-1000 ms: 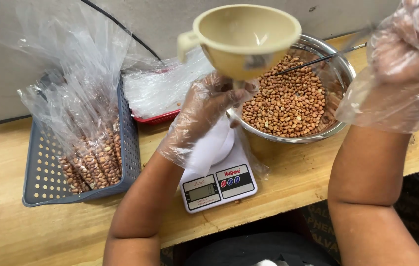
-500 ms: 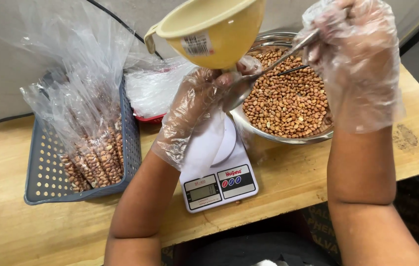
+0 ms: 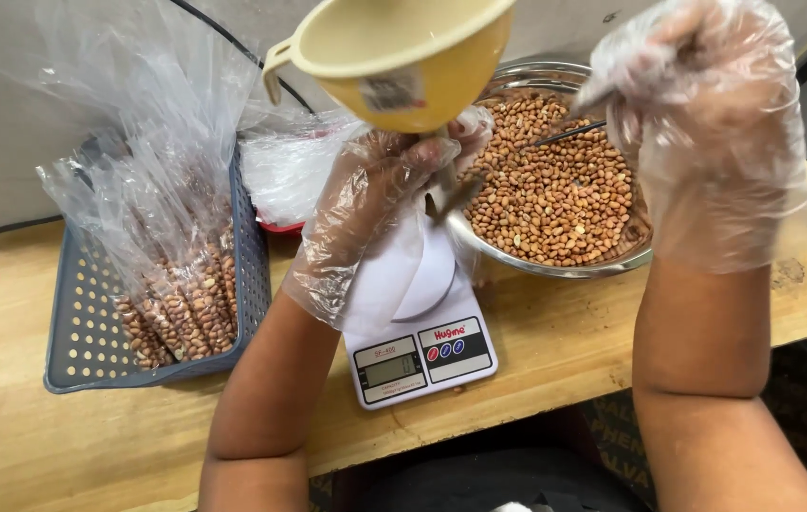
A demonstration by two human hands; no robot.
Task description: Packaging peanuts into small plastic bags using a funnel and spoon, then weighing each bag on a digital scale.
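At nine o'clock I see a blue perforated basket (image 3: 81,332) on the wooden table (image 3: 5,427), filled with narrow clear bags of peanuts (image 3: 181,303) standing upright, their open tops flaring toward eleven o'clock; just right of it, near ten o'clock, lies a heap of empty clear bags (image 3: 290,171) over something red. Moving to centre, my left hand (image 3: 375,204), in a thin plastic glove, is closed around the spout of a yellow funnel (image 3: 403,57) that sits tilted at twelve o'clock, its small handle pointing left; the same hand pinches a clear bag beneath the spout, and that bag hangs down onto a white digital kitchen scale (image 3: 418,351) at six o'clock. Past centre, at one o'clock, a steel bowl (image 3: 555,265) holds raw peanuts (image 3: 555,190); it stands just beside the scale. At two o'clock my right hand (image 3: 707,133), also gloved, is curled shut on the handle of a metal spoon (image 3: 565,133), held above the bowl.
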